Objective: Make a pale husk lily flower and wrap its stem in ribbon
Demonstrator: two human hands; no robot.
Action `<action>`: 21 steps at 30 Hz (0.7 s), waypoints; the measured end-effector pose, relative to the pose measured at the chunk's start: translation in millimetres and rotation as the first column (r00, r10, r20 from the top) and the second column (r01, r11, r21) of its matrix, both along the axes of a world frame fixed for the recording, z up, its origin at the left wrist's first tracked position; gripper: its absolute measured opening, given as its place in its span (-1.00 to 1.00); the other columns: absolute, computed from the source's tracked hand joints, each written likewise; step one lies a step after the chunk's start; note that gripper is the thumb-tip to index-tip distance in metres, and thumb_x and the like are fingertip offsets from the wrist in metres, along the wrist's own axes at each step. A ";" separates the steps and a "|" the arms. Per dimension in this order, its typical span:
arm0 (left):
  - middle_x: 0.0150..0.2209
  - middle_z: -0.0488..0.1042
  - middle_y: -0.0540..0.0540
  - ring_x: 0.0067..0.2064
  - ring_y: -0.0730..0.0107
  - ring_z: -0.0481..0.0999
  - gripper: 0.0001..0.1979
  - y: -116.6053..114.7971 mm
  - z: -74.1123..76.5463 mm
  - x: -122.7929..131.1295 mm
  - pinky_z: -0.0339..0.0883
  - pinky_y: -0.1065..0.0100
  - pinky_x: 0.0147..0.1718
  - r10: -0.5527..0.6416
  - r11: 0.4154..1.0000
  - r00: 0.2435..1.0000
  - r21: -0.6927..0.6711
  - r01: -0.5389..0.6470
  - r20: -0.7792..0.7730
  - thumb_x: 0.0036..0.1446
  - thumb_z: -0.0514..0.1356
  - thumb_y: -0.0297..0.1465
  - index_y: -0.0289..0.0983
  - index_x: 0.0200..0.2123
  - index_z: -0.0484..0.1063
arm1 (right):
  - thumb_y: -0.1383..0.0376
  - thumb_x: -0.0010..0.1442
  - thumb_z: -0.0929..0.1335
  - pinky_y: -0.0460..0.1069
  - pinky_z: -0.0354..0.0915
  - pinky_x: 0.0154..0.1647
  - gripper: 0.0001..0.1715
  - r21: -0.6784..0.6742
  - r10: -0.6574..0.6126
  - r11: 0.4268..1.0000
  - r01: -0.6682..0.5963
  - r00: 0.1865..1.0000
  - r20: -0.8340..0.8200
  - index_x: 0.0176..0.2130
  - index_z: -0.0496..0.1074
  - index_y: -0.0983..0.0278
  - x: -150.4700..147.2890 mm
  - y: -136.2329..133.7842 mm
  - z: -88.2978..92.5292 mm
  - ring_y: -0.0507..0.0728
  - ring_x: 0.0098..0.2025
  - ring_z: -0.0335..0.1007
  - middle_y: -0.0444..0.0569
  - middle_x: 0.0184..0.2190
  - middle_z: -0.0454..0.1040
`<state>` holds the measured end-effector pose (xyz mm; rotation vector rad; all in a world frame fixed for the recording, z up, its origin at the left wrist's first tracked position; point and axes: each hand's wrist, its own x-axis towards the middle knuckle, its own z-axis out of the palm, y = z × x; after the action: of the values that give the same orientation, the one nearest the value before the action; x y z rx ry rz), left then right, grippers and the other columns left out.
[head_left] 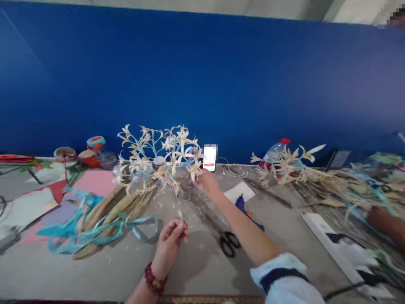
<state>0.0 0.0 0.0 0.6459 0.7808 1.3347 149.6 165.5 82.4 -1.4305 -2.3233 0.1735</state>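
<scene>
My left hand (172, 238), with a dark red bead bracelet at the wrist, is closed in a pinch over the table. A small pale piece of dried husk (180, 214) sticks up from its fingertips. Farther out, my right hand (206, 182) reaches to the right edge of a bunch of cream husk flowers (171, 156) on light blue stems. Its fingers close at a flower (195, 169) there, and the petals partly hide the fingertips. Just behind that hand a lit phone (209, 157) stands upright. Black-handled scissors (229, 244) lie below my right forearm.
Blue ribbon (110, 228) and dried husks (126, 204) lie left on coloured paper sheets (95, 182). A blue glue gun (245, 207) rests by a white card (239, 192). More husk flowers (289, 166), a power strip (335, 249) and another person's hand (384, 221) are right.
</scene>
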 end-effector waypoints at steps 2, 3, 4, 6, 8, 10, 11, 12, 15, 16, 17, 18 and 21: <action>-0.49 0.44 0.00 -0.50 0.55 0.35 -0.82 0.2 1.0 2.4 0.22 0.51 -0.47 -0.012 1.000 1.000 -0.020 0.012 0.009 0.08 0.32 -0.35 -0.31 -0.46 0.42 | 0.39 0.14 0.33 -0.03 0.25 -0.30 -0.92 -0.010 0.024 1.000 -0.024 1.000 -0.003 -0.37 0.45 0.29 16.1 -26.6 1.7 0.19 -0.29 0.44 0.04 -0.40 0.55; -0.48 0.45 -0.01 -0.48 0.54 0.36 -0.83 0.2 1.9 3.7 0.24 0.50 -0.45 -0.021 0.999 1.000 -0.029 0.021 0.020 0.08 0.32 -0.35 -0.31 -0.46 0.43 | 0.37 0.13 0.35 -0.05 0.25 -0.31 -0.94 -0.013 0.046 0.999 -0.046 0.999 -0.012 -0.37 0.44 0.26 23.7 -40.3 3.2 0.15 -0.32 0.44 -0.02 -0.40 0.55; -0.46 0.46 -0.02 -0.46 0.53 0.38 -0.84 0.1 3.5 5.1 0.26 0.49 -0.42 -0.031 0.999 0.999 -0.038 0.033 0.036 0.07 0.32 -0.36 -0.31 -0.45 0.44 | 0.36 0.14 0.35 -0.06 0.25 -0.31 -0.95 -0.016 0.069 0.997 -0.070 0.997 -0.023 -0.38 0.43 0.23 30.8 -54.2 5.4 0.12 -0.34 0.43 -0.08 -0.41 0.54; -0.40 0.48 -0.05 -0.38 0.48 0.43 -0.86 -0.7 8.6 8.2 0.30 0.45 -0.34 -0.059 0.997 0.994 -0.052 0.064 0.090 0.06 0.33 -0.38 -0.32 -0.43 0.46 | 0.39 0.13 0.35 -0.06 0.25 -0.25 -0.92 0.031 0.174 0.985 -0.172 0.979 -0.105 -0.40 0.40 0.22 42.3 -81.5 11.7 0.10 -0.30 0.42 -0.11 -0.43 0.51; -0.30 0.49 -0.09 -0.30 0.42 0.45 -0.89 -2.3 16.3 11.4 0.33 0.41 -0.28 -0.093 0.993 0.987 -0.063 0.102 0.132 0.07 0.32 -0.39 -0.32 -0.40 0.48 | 0.43 0.10 0.34 -0.05 0.25 -0.23 -0.89 0.076 0.282 0.959 -0.273 0.944 -0.173 -0.40 0.38 0.22 49.6 -104.8 19.6 0.11 -0.29 0.40 -0.10 -0.42 0.50; -0.22 0.48 -0.12 -0.25 0.37 0.46 -0.91 -4.3 25.4 14.3 0.34 0.38 -0.28 -0.137 0.987 0.981 -0.066 0.147 0.134 0.10 0.30 -0.40 -0.32 -0.38 0.49 | 0.45 0.10 0.34 -0.04 0.25 -0.25 -0.88 0.106 0.325 0.945 -0.309 0.926 -0.192 -0.41 0.36 0.23 53.1 -121.2 26.8 0.11 -0.30 0.38 -0.08 -0.43 0.49; -0.19 0.47 -0.13 -0.23 0.35 0.46 -0.92 -5.3 29.8 15.7 0.34 0.37 -0.28 -0.158 0.984 0.980 -0.064 0.166 0.124 0.11 0.29 -0.41 -0.32 -0.38 0.49 | 0.46 0.10 0.33 -0.03 0.25 -0.25 -0.87 0.121 0.331 0.942 -0.312 0.925 -0.188 -0.41 0.35 0.24 54.0 -126.6 29.4 0.11 -0.30 0.37 -0.08 -0.44 0.49; -0.17 0.46 -0.14 -0.21 0.33 0.46 -0.92 -6.2 33.8 16.9 0.35 0.36 -0.28 -0.174 0.982 0.979 -0.060 0.181 0.105 0.12 0.28 -0.41 -0.31 -0.37 0.50 | 0.47 0.10 0.32 -0.03 0.25 -0.26 -0.86 0.137 0.335 0.940 -0.313 0.925 -0.179 -0.42 0.34 0.24 54.6 -130.4 31.3 0.12 -0.30 0.36 -0.07 -0.44 0.49; -0.19 0.48 -0.14 -0.17 0.29 0.47 -0.93 -8.6 41.9 19.5 0.36 0.34 -0.26 -0.199 0.979 0.980 -0.038 0.199 0.021 0.13 0.27 -0.41 -0.30 -0.37 0.49 | 0.48 0.12 0.30 -0.01 0.25 -0.25 -0.85 0.182 0.346 0.929 -0.321 0.929 -0.130 -0.42 0.32 0.25 55.1 -135.9 32.8 0.13 -0.31 0.35 -0.05 -0.44 0.48; -0.20 0.49 -0.14 -0.18 0.29 0.47 -0.93 -9.1 43.3 20.0 0.36 0.34 -0.26 -0.197 0.980 0.980 -0.028 0.196 -0.010 0.13 0.27 -0.41 -0.30 -0.37 0.49 | 0.48 0.12 0.30 0.00 0.25 -0.25 -0.84 0.193 0.351 0.925 -0.326 0.930 -0.110 -0.43 0.31 0.25 55.1 -136.7 32.3 0.13 -0.32 0.34 -0.04 -0.45 0.48; -0.22 0.50 -0.13 -0.19 0.29 0.48 -0.92 -9.6 44.3 20.4 0.36 0.34 -0.25 -0.192 0.981 0.981 -0.019 0.192 -0.041 0.14 0.27 -0.40 -0.30 -0.37 0.49 | 0.48 0.13 0.30 0.01 0.25 -0.25 -0.84 0.201 0.355 0.921 -0.333 0.930 -0.089 -0.43 0.31 0.25 55.0 -137.4 31.8 0.13 -0.32 0.34 -0.04 -0.45 0.48; -0.24 0.51 -0.13 -0.20 0.30 0.48 -0.92 -9.9 44.9 20.6 0.36 0.33 -0.25 -0.185 0.983 0.980 -0.009 0.185 -0.068 0.14 0.27 -0.40 -0.29 -0.36 0.49 | 0.47 0.13 0.30 0.01 0.25 -0.25 -0.84 0.207 0.359 0.918 -0.338 0.931 -0.072 -0.44 0.31 0.25 54.9 -138.1 31.2 0.13 -0.32 0.34 -0.04 -0.45 0.49; -0.28 0.54 -0.12 -0.27 0.35 0.49 -0.91 -10.5 45.5 21.0 0.36 0.34 -0.27 -0.163 0.986 0.978 0.015 0.166 -0.129 0.15 0.26 -0.38 -0.30 -0.35 0.49 | 0.47 0.14 0.30 0.03 0.26 -0.22 -0.85 0.209 0.368 0.913 -0.350 0.928 -0.055 -0.43 0.32 0.25 54.9 -140.4 30.5 0.14 -0.31 0.35 -0.03 -0.44 0.50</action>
<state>21.0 -10.5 45.5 0.8049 0.7966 1.1624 204.6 25.1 113.0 -0.8729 -2.4292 0.1069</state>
